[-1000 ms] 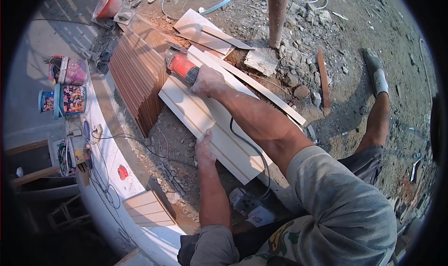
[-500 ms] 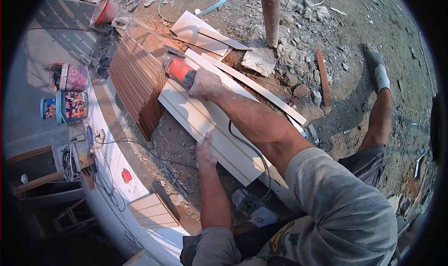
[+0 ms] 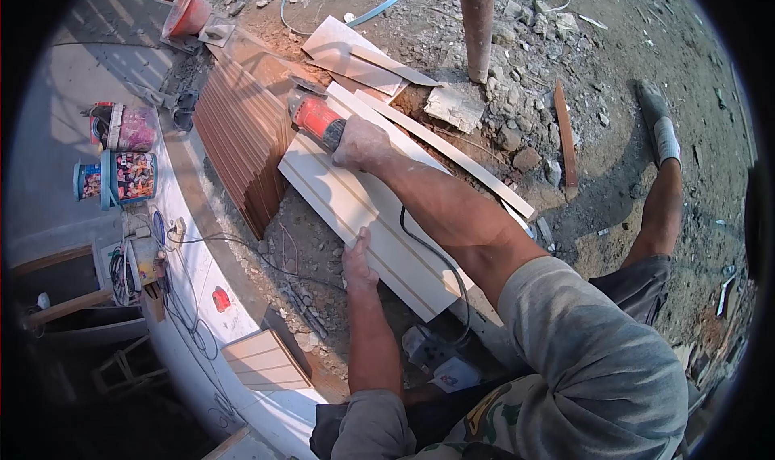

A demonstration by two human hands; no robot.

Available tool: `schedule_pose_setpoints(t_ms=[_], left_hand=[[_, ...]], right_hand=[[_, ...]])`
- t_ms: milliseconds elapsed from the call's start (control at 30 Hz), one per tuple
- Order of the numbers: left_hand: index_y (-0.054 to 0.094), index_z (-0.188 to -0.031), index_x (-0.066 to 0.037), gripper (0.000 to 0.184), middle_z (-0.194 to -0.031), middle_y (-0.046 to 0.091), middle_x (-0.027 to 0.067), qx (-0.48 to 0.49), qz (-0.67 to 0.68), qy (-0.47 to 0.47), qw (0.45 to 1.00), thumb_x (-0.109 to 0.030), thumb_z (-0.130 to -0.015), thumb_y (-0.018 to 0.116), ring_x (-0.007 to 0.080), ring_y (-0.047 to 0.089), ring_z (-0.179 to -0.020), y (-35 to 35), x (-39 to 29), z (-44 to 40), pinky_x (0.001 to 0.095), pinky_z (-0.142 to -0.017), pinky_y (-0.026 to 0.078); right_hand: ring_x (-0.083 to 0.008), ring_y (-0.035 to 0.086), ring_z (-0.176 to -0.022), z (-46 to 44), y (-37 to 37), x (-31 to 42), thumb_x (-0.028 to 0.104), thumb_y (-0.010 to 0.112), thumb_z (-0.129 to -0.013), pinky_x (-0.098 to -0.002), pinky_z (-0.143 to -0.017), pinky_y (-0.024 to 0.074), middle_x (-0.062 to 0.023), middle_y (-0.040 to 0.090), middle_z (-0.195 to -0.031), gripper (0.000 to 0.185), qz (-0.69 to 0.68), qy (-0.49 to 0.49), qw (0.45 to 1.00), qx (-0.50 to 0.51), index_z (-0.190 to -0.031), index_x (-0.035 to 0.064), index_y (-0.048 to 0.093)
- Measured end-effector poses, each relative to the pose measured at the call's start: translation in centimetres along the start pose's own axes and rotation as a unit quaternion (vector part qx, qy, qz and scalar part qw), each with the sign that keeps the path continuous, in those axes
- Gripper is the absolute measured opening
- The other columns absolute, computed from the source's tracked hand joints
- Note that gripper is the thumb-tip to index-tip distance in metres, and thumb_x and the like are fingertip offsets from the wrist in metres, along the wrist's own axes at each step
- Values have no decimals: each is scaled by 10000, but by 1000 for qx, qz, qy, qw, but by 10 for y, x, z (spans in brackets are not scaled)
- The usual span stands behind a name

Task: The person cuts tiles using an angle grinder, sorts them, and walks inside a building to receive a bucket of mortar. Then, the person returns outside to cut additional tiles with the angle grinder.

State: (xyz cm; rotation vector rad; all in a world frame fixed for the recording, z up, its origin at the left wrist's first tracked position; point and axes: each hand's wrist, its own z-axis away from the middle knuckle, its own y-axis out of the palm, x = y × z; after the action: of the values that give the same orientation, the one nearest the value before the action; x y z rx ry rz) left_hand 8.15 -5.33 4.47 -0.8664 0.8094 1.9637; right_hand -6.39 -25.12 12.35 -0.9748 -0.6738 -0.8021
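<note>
My right hand point(image 3: 361, 144) is wrapped round the rear body of a red angle grinder point(image 3: 320, 119). The grinder's disc end points to the far left, over the upper end of a long cream tile point(image 3: 367, 210) with brown stripes. Whether the disc touches the tile, I cannot tell. With the thumb on top, my left hand point(image 3: 359, 262) grips the tile's near edge; its other fingers are mostly hidden. A dark power cord point(image 3: 428, 248) runs across the tile beneath my right forearm.
Left of the tile stands a stack of brown-edged tiles point(image 3: 242, 141). Cut strips point(image 3: 452, 149) and offcuts point(image 3: 359, 60) lie beyond. A metal post point(image 3: 476, 32) rises from the rubble. Buckets point(image 3: 133, 176) and cables point(image 3: 182, 299) line the white ledge.
The whole view has shifted slightly to the right. Both hands keep their holds, and the grinder stays at about the same place over the tile.
</note>
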Motion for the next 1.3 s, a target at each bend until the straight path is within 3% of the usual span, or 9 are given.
schedule_pose_setpoints(t_ms=[467, 533, 633, 833, 933, 1033, 1100, 1167, 1300], left_hand=[[466, -1286, 16, 545, -1145, 577, 142, -97, -89, 62, 989, -187, -840, 703, 272, 577, -1045, 10, 5, 1, 408, -925, 469], [421, -1326, 42, 614, -1256, 498, 220, -309, -374, 268, 832, -272, -860, 670, 322, 508, -1156, 18, 11, -6, 432, -1012, 392], [342, -1384, 44, 699, -1356, 384, 268, -242, -356, 351, 831, -395, -895, 579, 382, 376, -1278, 78, -59, 36, 467, -1065, 321], [356, -1406, 7, 789, -1250, 467, 246, -149, -278, 355, 880, -515, -868, 603, 323, 550, -1115, 121, -109, 80, 416, -928, 455], [298, -1419, 49, 820, -1244, 501, 248, -126, -214, 360, 899, -425, -859, 663, 282, 607, -1043, 121, -106, 100, 357, -809, 531], [272, -1420, 63, 808, -1129, 590, 233, -118, -212, 394, 886, -353, -860, 680, 255, 672, -884, 120, -111, 123, 323, -742, 556], [273, -1432, 36, 906, -1059, 636, 212, -199, -298, 414, 836, -470, -807, 690, 250, 686, -849, 120, -111, 136, 337, -743, 540], [315, -1437, -30, 859, -1128, 609, 247, -177, -255, 396, 864, -488, -802, 668, 354, 630, -988, 122, -122, 168, 385, -861, 490], [386, -1383, 21, 830, -947, 642, 254, -198, -314, 374, 850, -519, -805, 637, 354, 654, -840, 114, -117, 180, 414, -727, 510]], right_hand=[[-338, 654, -953, 13, -11, -2, 308, 741, -627, -384, -842, 515, -232, 665, -970, 623, 48, -30, 998, 20, -1084, -64, 539], [-322, 669, -831, 25, -13, -7, 298, 767, -576, -388, -753, 531, -228, 658, -880, 659, 46, -56, 997, 2, -1069, -57, 512], [-300, 668, -755, 75, -34, 6, 285, 762, -577, -377, -683, 538, -208, 655, -833, 633, -26, -62, 997, 31, -1049, -61, 523], [-307, 665, -685, 154, -35, 9, 301, 779, -609, -384, -616, 529, -229, 648, -806, 614, -63, -132, 989, 11, -1013, -82, 522], [-318, 670, -726, 183, -39, 12, 298, 785, -627, -396, -638, 531, -238, 650, -833, 606, -35, -154, 987, -4, -1028, -71, 521], [-302, 668, -741, 207, -41, 18, 276, 795, -631, -392, -650, 528, -223, 650, -847, 578, -19, -152, 988, -6, -1024, -50, 527], [-303, 664, -697, 219, -41, 17, 266, 793, -644, -384, -628, 521, -201, 651, -792, 536, 1, -206, 979, -1, -988, -47, 527], [-286, 660, -680, 219, -29, 2, 260, 810, -641, -382, -630, 511, -189, 648, -791, 498, -97, -223, 970, 16, -925, -34, 526], [-181, 603, -632, 242, -32, 7, 216, 794, -669, -324, -552, 491, -109, 609, -778, 467, -131, -187, 971, 66, -951, -12, 501]])
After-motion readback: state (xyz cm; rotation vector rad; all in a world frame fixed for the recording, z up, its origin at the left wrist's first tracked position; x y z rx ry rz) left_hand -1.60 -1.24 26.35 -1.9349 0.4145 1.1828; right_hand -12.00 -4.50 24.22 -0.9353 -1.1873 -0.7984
